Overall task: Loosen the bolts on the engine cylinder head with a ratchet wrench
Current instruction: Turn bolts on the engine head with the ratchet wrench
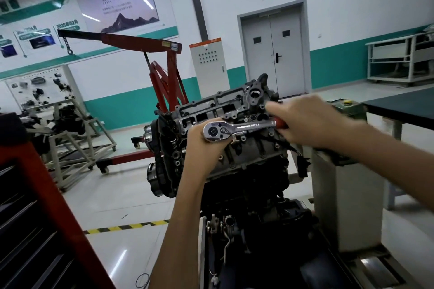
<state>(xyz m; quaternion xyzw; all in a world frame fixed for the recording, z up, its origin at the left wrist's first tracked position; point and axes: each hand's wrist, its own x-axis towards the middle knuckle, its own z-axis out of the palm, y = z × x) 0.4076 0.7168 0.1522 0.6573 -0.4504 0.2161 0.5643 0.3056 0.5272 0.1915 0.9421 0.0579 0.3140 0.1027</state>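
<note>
Both hands share the ratchet (234, 129): the right hand (303, 122) is wrapped around its red grip for leverage, while the left hand (202, 141) cups under the ratchet's round end, probably to steady it over a bolt. It lies across the cylinder head (225, 110), on the engine (234, 166) just ahead. Motion blurs the right hand; the socket and bolt are hidden beneath, so I cannot tell whether it is seated.

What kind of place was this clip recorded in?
Most likely an automotive training workshop. A red engine hoist stands behind the engine mounted on a stand, a display board of parts sits at left, and the right hand holds a ratchet wrench that the left hand steadies.
</note>
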